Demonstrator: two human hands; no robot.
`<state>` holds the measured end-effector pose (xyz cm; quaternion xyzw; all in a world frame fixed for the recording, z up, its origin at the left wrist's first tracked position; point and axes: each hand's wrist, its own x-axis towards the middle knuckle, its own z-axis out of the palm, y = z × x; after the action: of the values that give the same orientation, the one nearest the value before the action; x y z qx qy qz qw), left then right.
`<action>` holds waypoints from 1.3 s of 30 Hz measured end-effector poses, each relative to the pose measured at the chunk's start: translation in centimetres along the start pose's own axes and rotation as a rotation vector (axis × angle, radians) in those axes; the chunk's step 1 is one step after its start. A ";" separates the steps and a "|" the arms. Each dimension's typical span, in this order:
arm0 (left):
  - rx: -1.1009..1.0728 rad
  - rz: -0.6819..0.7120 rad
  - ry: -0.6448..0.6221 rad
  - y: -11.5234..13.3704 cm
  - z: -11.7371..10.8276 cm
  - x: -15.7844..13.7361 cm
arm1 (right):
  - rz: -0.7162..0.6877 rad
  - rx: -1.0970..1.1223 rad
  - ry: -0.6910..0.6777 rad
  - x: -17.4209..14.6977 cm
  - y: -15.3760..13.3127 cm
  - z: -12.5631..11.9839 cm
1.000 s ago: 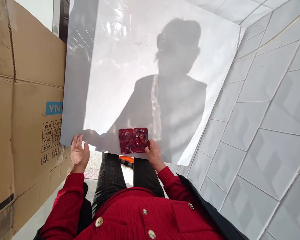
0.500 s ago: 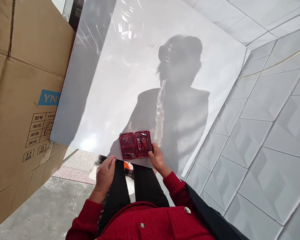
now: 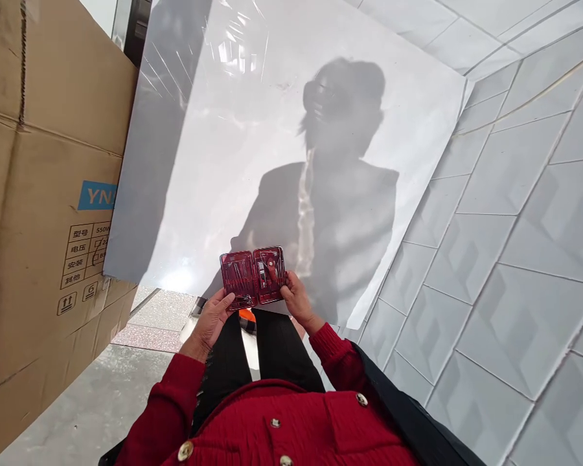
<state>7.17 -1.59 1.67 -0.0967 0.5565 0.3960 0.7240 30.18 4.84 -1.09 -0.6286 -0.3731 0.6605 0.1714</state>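
A makeshift product-photo corner in a storeroom or small warehouse — a big printed shipping carton stands left of the hands, a glossy white backdrop sheet beyond them, bare concrete floor below.

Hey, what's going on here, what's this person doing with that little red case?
A person in a red top is seated at a big white sheet and holds an open red case of small metal tools at its near edge. The left hand has a grip on the case's left half, and the right hand holds the right half. The case lies spread flat, both halves facing up. A large cardboard box stands to the left, and white patterned panels lie to the right.
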 end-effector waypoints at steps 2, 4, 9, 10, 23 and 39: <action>-0.052 0.010 -0.014 0.6 0.7 -0.4 | 0.003 0.109 -0.005 -0.2 -1.0 0.1; -0.068 -0.010 -0.025 0.8 1.6 -0.7 | -0.001 0.189 -0.007 -0.4 -1.8 0.0; -0.051 -0.077 -0.119 1.1 4.1 -0.1 | -0.051 0.284 0.071 -0.6 -2.8 -1.1; -0.037 -0.094 -0.142 1.3 4.6 0.2 | -0.057 0.289 0.093 -0.7 -2.9 -1.4; 0.124 -0.257 -0.341 7.7 10.6 3.5 | -0.103 0.338 0.387 -2.4 -7.3 -3.6; 0.289 -0.103 -0.294 12.0 12.1 6.3 | 0.333 -0.188 0.010 -9.5 11.7 3.1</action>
<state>8.27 16.35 4.06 0.0386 0.4902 0.2847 0.8229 31.44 -10.40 -2.97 -0.6982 -0.3228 0.6389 0.0021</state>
